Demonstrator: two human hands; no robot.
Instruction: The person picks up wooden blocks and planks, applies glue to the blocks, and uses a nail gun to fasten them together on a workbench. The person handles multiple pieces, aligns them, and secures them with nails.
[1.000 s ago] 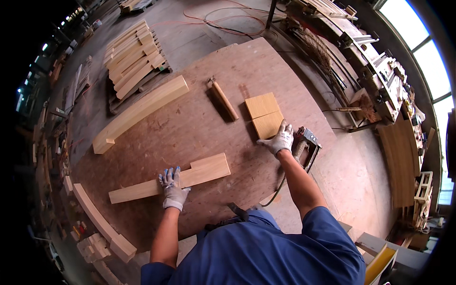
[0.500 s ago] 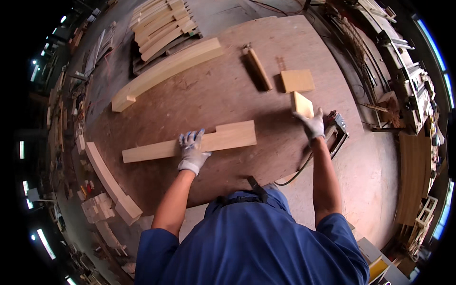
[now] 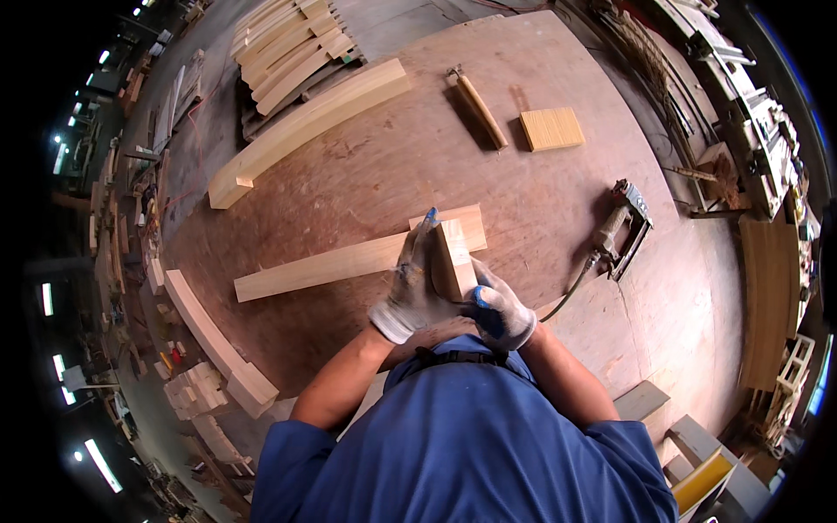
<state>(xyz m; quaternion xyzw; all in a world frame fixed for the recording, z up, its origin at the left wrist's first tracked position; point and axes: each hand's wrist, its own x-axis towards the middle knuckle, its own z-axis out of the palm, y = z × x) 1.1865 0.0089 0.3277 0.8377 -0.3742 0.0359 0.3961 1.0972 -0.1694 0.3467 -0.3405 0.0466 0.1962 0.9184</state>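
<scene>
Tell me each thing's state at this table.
Small rectangular pale wooden block: held between white-gloved left hand and right hand.
Stepped pale wooden piece: lying flat, partly hidden.
Rectangular tan wooden block: lying flat.
Brown wooden-handled hammer: lying down.
Grey metal nail gun: lying, hose attached.
Curved pale wooden beam: lying flat.

Cool light is coming mainly from the right, where a window strip (image 3: 818, 397) is glowing bluish white, and the tabletop (image 3: 540, 196) is staying moderately bright. The hammer (image 3: 481, 109) and the air tool (image 3: 615, 228) are casting soft shadows leftward. Along the left, lamps (image 3: 104, 466) are glaring (mere white streaks) amid gloom. The left hand (image 3: 411, 288) is looking slightly blurred; the fisheye lens is bending the rim and blackening the corners.
</scene>
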